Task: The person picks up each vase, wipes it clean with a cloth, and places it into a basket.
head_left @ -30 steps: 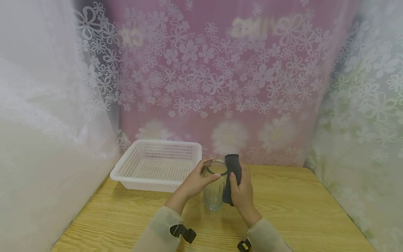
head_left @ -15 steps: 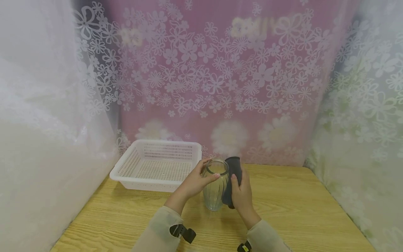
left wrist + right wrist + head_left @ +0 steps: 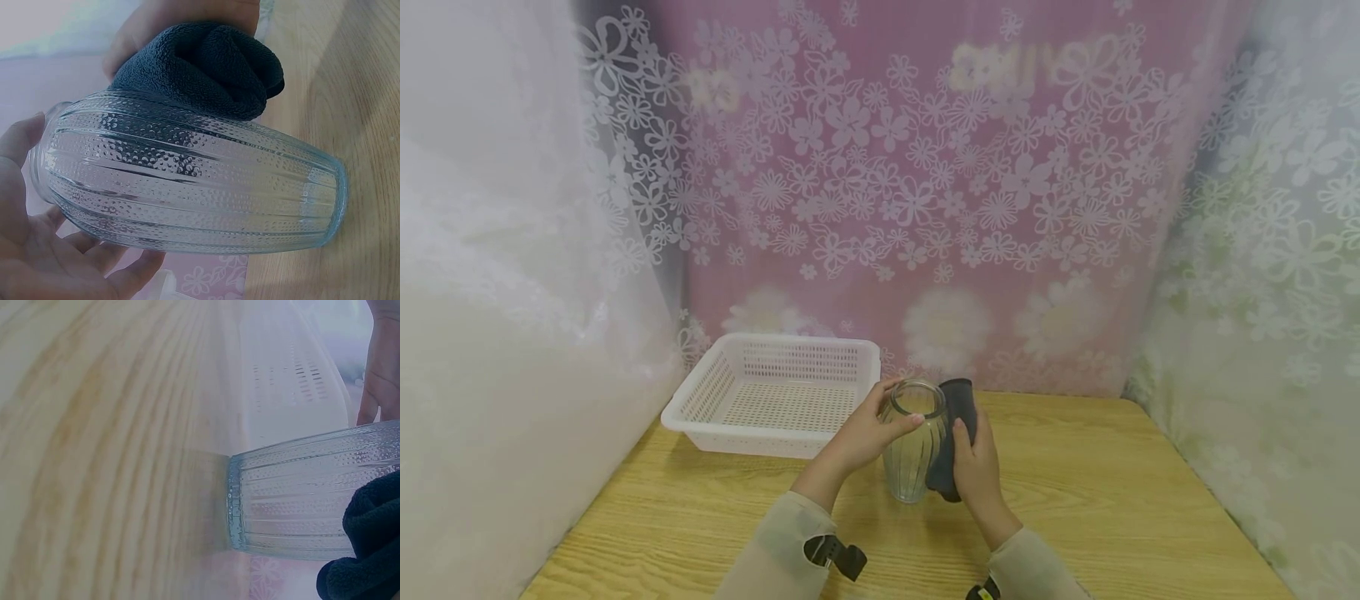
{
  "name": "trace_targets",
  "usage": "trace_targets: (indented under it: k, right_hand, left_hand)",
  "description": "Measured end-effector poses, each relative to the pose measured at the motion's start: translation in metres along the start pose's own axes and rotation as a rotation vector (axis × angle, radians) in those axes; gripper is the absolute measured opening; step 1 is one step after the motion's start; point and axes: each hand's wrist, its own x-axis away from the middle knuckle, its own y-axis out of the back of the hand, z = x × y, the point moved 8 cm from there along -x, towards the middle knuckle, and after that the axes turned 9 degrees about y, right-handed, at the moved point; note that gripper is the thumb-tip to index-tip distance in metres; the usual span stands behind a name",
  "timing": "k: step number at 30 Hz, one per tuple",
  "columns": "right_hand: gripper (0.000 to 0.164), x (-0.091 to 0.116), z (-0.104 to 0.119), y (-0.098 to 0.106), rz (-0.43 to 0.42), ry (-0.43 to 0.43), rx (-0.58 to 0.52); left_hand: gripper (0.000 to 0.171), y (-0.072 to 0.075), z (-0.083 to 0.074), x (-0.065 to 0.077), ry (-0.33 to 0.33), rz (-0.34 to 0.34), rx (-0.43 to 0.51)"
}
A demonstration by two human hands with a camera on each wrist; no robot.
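A clear ribbed glass vase [image 3: 907, 462] with a dimpled surface stands upright, its base at the wooden tabletop in the right wrist view. My left hand [image 3: 868, 429] grips it near the neck, thumb at the front of the rim and fingers around the far left side. In my right hand [image 3: 979, 467] is a folded dark grey-blue cloth [image 3: 194, 69], held against the vase's right side. The thumb lies over the near face of the cloth [image 3: 953, 442]; the other fingers are mostly hidden behind it.
A white perforated plastic basket [image 3: 831, 435] sits behind and left of the vase, with nothing inside. The wooden table [image 3: 1097, 475] reaches back to a pink flowered curtain [image 3: 910, 208]. Pale sheets hang along both sides.
My right hand has slid the cloth a little downward along the vase's right side, and the cloth has tilted slightly. The left hand and the vase stay in place.
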Motion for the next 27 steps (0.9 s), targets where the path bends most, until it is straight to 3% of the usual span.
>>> trace_targets:
  k: [6, 27]
  right_hand:
    - [0.057, 0.001, -0.026, -0.004, 0.015, -0.053, -0.009]
    - [0.057, 0.009, -0.048, -0.010, 0.074, -0.213, -0.033]
  left_hand:
    - [0.082, -0.001, 0.000, -0.001, 0.000, 0.007, 0.007]
    - [0.083, 0.000, -0.001, 0.001, 0.009, 0.007, 0.005]
